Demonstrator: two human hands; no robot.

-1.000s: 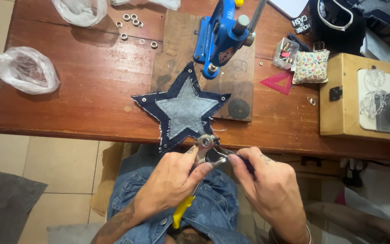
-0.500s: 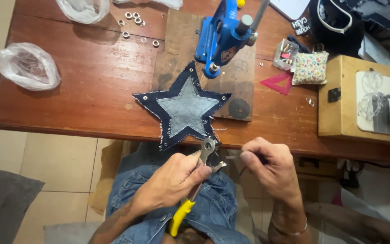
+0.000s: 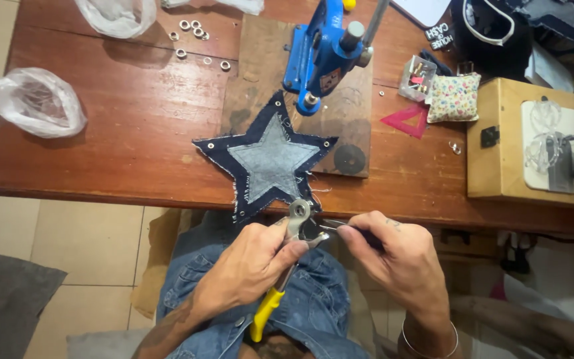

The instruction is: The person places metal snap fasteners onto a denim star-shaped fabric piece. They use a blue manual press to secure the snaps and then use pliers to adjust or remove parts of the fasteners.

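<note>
The denim star (image 3: 271,161), a dark blue patch with a paler star sewn in its middle, lies on the near part of the wooden table (image 3: 121,133), its lowest point hanging over the near edge, right by the hands. Small metal eyelets already show at several of its tips: at the left point, at the right point, near the top point and near the lower left one. The lower right tip sits at the head of the revolving punch pliers (image 3: 295,226), so that corner looks to be the one in hand, and I judge the work well along, with this tip and perhaps little else left. The left hand (image 3: 250,269) is clenched around the pliers' yellow-sleeved handles, which run down toward the lap. The right hand (image 3: 393,256) pinches a thin dark tool or pin at the pliers' head; what exactly it holds cannot be made out. The fabric under the pliers' head is covered, so whether a hole is cut there is not visible. Loose eyelets (image 3: 197,40) lie far left beside clear plastic bags (image 3: 38,103); the blue hand press (image 3: 320,50) stands on a board beyond the star, cut off at the top edge.
</note>
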